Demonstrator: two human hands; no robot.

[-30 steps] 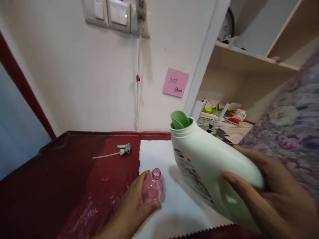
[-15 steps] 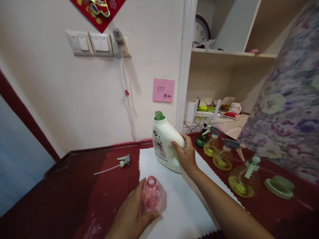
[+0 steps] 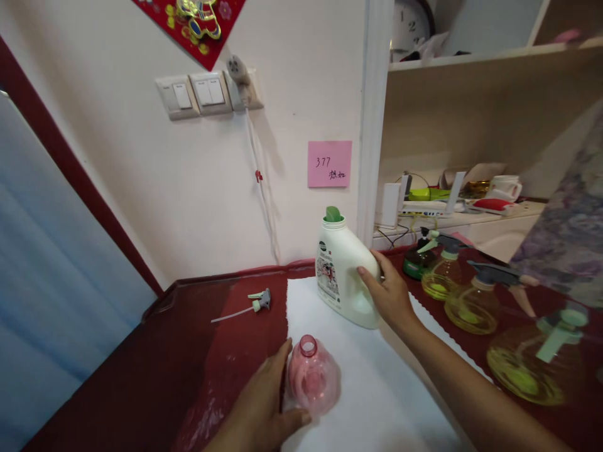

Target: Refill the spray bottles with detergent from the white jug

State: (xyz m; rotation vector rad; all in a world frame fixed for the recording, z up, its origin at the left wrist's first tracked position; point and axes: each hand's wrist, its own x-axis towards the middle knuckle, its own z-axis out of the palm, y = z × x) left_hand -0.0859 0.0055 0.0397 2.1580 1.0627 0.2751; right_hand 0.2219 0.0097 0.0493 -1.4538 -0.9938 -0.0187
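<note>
Detergent bottle (image 3: 342,273) lowered onto white cloth (image 3: 377,395), right hand (image 3: 387,295) around it, left hand (image 3: 257,411) cupping empty pink bottle (image 3: 313,376)

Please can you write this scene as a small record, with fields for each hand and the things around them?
Left hand: holds uncapped pink plastic bottle
Right hand: grips white plastic jug with green spout
Under both: white sheet
Nearby: spray head with tube, on red table cover
Right side: spray bottles
</note>
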